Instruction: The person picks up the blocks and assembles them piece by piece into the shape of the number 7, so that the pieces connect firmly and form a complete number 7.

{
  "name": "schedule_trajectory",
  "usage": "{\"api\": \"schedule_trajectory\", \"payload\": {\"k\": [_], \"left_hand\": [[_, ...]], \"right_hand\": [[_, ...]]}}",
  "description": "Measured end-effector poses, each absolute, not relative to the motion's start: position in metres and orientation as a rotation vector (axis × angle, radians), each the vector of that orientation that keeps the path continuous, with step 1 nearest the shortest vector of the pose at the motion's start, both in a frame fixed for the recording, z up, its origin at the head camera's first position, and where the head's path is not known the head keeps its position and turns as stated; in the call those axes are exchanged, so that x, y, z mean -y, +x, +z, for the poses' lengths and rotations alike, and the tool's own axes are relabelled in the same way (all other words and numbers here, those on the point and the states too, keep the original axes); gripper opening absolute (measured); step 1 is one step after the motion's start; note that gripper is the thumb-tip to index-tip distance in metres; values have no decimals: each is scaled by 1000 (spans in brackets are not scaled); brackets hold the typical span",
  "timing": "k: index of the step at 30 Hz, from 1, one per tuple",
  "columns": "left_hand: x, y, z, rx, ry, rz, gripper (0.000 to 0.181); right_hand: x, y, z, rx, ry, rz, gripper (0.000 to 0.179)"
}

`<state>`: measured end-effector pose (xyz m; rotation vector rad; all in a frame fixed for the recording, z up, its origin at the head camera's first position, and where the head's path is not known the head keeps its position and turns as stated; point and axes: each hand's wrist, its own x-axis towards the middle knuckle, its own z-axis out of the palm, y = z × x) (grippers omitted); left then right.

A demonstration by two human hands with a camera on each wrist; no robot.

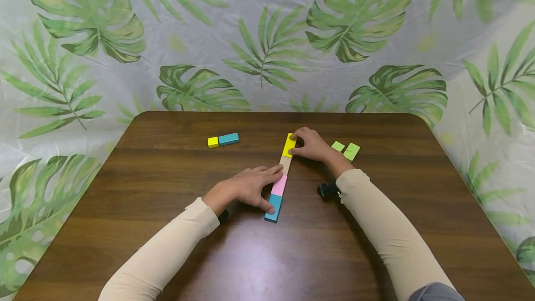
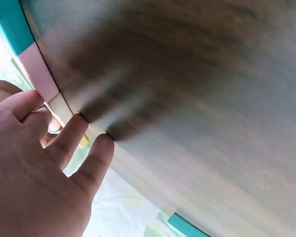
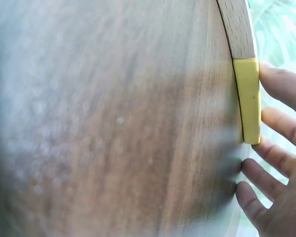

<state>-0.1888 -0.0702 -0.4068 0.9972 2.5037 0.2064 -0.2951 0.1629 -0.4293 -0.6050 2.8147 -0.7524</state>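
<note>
Four colours of block lie end to end in a slanting row in the head view: a teal block (image 1: 274, 202) nearest, then a pink block (image 1: 279, 185), a plain wood block (image 1: 285, 165) and a yellow block (image 1: 289, 145) farthest. My left hand (image 1: 251, 186) spreads over the row, thumb on the teal block and fingertips at the plain wood and pink blocks. My right hand (image 1: 313, 145) touches the yellow block with thumb and forefinger. In the right wrist view, its middle fingertip is right at the yellow block's (image 3: 247, 101) end, the other fingers spread beyond it.
Left of the row, toward the back, a small yellow cube (image 1: 213, 142) sits against another teal block (image 1: 228, 139). Two light green pieces (image 1: 352, 151) lie by the right wrist. The brown wooden table (image 1: 167, 166) ends at a leaf-patterned curtain (image 1: 267, 36).
</note>
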Motion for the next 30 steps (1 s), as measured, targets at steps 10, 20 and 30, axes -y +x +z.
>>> {"api": "schedule_trajectory", "payload": {"k": [10, 20, 30], "left_hand": [[69, -187, -406, -2503, 993, 200, 95], [69, -188, -411, -2509, 998, 212, 95], [72, -189, -411, -2523, 986, 233, 95]], "right_hand": [[-165, -292, -431, -2820, -621, -706, 50], [-173, -281, -419, -2819, -703, -655, 54], [-183, -259, -395, -2810, -811, -615, 54]]}}
